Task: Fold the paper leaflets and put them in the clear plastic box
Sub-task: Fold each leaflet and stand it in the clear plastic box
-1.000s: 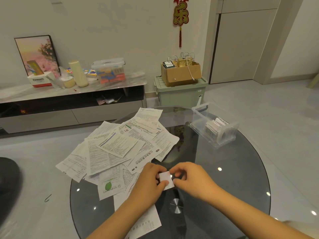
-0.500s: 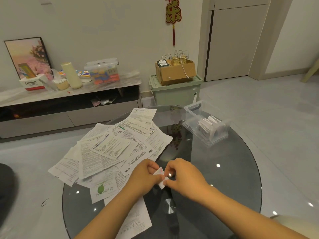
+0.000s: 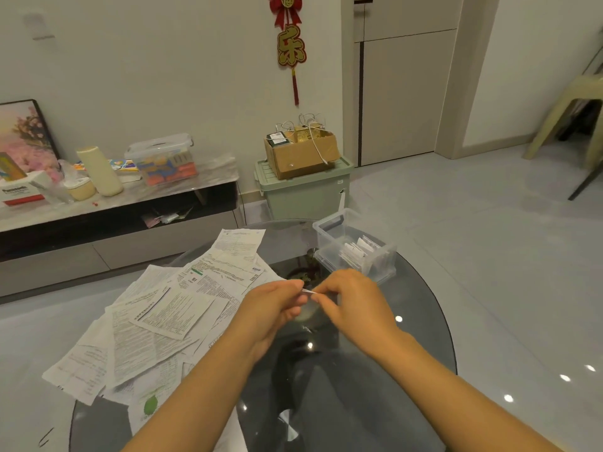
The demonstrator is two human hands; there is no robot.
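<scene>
My left hand [image 3: 272, 309] and my right hand [image 3: 354, 303] meet above the middle of the round glass table [image 3: 424, 321]. Between their fingertips they pinch a small folded leaflet [image 3: 307, 291], seen edge-on as a thin white sliver. Several unfolded printed leaflets [image 3: 169, 318] lie spread in an overlapping pile on the left half of the table. The clear plastic box [image 3: 354, 251] stands open at the table's far edge, just beyond my right hand, with several folded leaflets upright inside.
A low TV cabinet [image 3: 114, 216] with a lidded container, a cup and a tissue box runs along the left wall. A green storage bin [image 3: 303, 190] carrying a cardboard box stands behind the table. A plastic chair [image 3: 574, 115] is at far right.
Both hands have lifted off the table and moved toward the clear box. The folded leaflet has turned from flat and face-up to edge-on between my fingertips.
</scene>
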